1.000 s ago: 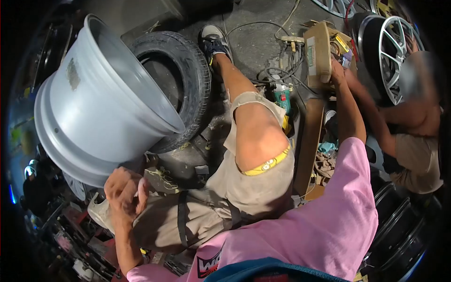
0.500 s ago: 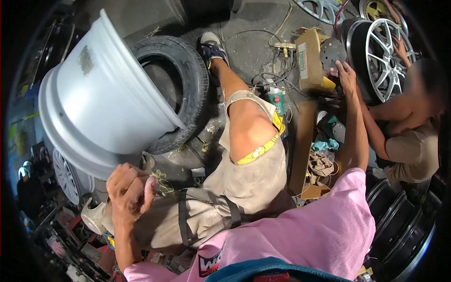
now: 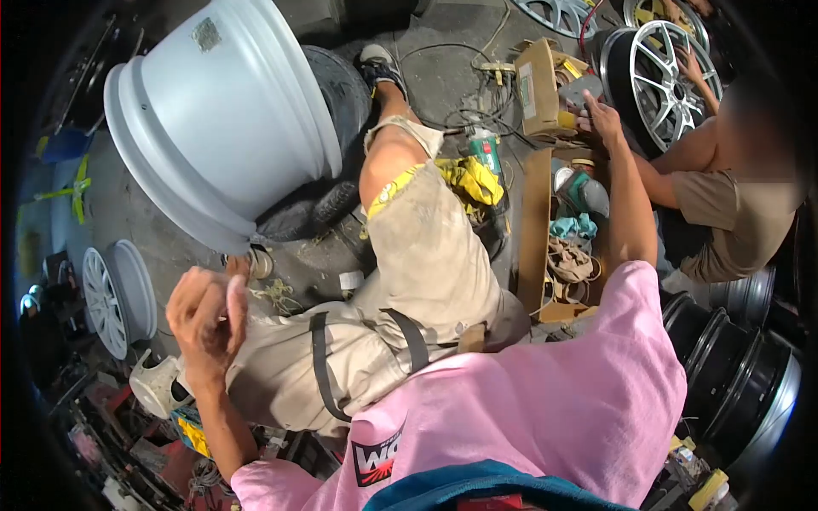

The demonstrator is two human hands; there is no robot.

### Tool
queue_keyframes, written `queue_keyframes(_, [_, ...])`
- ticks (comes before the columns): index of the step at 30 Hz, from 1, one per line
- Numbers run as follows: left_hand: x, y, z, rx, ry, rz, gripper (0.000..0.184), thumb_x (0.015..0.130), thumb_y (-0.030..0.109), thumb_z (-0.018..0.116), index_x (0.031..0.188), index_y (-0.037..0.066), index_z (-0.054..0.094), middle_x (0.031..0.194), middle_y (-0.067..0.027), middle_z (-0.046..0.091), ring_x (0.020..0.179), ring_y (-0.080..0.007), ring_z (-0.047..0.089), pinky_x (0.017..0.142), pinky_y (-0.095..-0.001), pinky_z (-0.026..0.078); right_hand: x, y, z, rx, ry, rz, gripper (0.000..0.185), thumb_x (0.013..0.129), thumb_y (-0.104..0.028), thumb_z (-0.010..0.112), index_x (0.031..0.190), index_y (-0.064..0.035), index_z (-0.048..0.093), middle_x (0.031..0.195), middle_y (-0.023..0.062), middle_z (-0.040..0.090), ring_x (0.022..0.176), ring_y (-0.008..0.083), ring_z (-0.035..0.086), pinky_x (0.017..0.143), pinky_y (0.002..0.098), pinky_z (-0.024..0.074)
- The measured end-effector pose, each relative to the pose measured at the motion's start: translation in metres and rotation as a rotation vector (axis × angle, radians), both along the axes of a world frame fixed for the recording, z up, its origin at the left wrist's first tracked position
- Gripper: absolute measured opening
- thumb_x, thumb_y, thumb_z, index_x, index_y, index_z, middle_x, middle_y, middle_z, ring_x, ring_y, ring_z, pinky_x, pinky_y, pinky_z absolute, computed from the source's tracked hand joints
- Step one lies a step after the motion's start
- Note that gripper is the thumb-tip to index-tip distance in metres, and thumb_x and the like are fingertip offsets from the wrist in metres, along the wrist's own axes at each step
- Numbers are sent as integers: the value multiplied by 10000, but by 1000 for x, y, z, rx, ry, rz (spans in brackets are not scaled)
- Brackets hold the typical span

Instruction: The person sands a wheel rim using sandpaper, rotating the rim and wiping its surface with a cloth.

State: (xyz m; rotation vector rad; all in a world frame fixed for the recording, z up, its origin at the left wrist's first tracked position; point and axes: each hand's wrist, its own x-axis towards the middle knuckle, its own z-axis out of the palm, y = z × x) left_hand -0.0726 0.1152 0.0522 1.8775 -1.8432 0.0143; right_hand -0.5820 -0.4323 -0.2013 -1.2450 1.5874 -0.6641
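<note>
My left hand (image 3: 207,319) is raised over my thigh, its fingers curled and the thumb sticking up; I see nothing in it. Just beyond it, a big silver wheel barrel (image 3: 226,119) with a rough grey patch near its top rests on a black tire (image 3: 336,94). My right hand (image 3: 603,119) reaches far forward and grips a round grey sanding disc (image 3: 582,88) by its edge, at an open cardboard box (image 3: 537,89). The disc is partly covered by the fingers.
A second carton (image 3: 535,247) holds rags and abrasive pieces. A green power tool (image 3: 485,149) and cables lie on the floor. A co-worker (image 3: 741,204) sits at right by a spoked wheel (image 3: 677,85). Black rims (image 3: 724,375) stack at lower right; another wheel (image 3: 106,302) stands left.
The wheel barrel, tire and boxes have shifted in view as my head moved. The sanding disc has tilted in my right hand. My left hand appears farther from the barrel's lower rim.
</note>
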Motion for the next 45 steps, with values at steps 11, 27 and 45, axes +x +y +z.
queue_keyframes(11, [3,17,-7,146,-6,120,144,919,-59,666,781,-62,626,682,-126,475,600,-267,466,570,-367,385,5,215,-171,347,693,960,540,863,-456,792,964,68,706,864,200,736,766,300,740,719,409,599])
queue_keyframes(27, [-20,-49,-2,66,14,-111,296,826,-19,768,691,19,508,678,-95,500,591,-277,473,554,-389,383,59,277,-45,-106,50,163,314,954,-295,767,941,18,744,715,64,702,569,171,648,562,345,513])
queue_keyframes(45, [11,-91,5,152,1266,94,272,973,168,764,1124,-51,707,920,-57,720,722,-84,656,576,-247,574,334,353,227,-539,-503,822,244,901,-39,795,1090,-19,643,950,78,674,813,178,681,694,288,572])
